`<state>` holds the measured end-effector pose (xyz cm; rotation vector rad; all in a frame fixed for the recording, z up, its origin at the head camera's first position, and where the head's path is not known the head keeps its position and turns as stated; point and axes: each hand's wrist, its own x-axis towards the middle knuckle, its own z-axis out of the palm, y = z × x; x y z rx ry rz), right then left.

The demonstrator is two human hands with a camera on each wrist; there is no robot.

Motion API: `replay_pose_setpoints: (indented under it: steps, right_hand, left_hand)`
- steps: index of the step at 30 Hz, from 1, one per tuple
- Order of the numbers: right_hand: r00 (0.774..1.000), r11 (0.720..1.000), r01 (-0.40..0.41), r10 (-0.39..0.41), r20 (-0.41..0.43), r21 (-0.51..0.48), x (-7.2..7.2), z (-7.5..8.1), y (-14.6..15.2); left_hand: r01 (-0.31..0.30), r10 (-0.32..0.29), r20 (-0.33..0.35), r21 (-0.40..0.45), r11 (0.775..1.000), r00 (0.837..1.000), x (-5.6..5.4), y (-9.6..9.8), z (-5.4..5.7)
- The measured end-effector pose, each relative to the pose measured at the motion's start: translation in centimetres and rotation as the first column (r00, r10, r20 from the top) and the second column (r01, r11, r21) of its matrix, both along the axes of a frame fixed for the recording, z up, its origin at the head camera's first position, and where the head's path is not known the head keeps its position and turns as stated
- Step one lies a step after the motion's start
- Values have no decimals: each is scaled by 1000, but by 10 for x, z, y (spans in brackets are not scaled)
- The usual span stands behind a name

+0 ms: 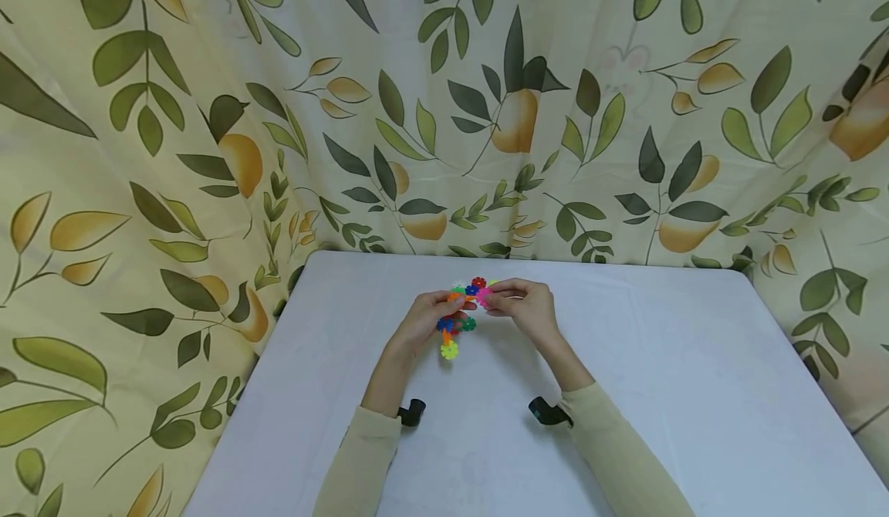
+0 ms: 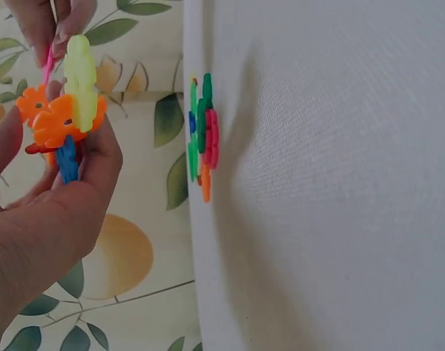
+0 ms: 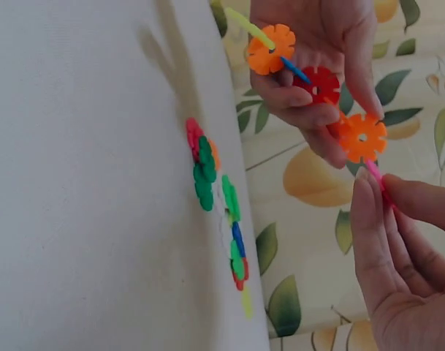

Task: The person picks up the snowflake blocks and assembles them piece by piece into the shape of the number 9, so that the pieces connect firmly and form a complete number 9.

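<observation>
My left hand (image 1: 419, 322) grips a chain of interlocking flower-shaped plastic discs above the table. In the right wrist view the chain has an orange disc (image 3: 362, 137) at the near end, then a red disc (image 3: 323, 85), a blue disc (image 3: 295, 69) and another orange one. A yellow disc (image 2: 80, 80) ends it. Between thumb and fingers, my right hand (image 1: 529, 306) pinches a pink disc (image 3: 377, 175). Its edge meets the rim of the near orange disc; whether the slots are locked cannot be told. Fingers hide part of the chain.
Several loose discs (image 3: 204, 175), in green, red, blue and other colours, lie on the white table (image 1: 625, 363) just beyond the hands. A leaf-and-fruit patterned curtain (image 1: 444, 116) hangs behind the table's far edge. Each wrist wears a small black camera (image 1: 413, 413).
</observation>
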<state>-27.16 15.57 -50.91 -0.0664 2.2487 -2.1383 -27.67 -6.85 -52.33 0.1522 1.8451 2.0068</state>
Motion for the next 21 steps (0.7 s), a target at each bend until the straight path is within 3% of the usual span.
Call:
replay_pose_setpoints:
  steps: [7,21]
  right_hand:
    - [1000,1000,-2,2,-1,-28,3,-1,0]
    - [1000,998,9,-11,-29,-63,6,-3,-2]
  left_hand:
    - [-80,81,25,-14,997,996,-2,0,-3]
    - [-115,110,48,100,988,993,-2,-1,-2]
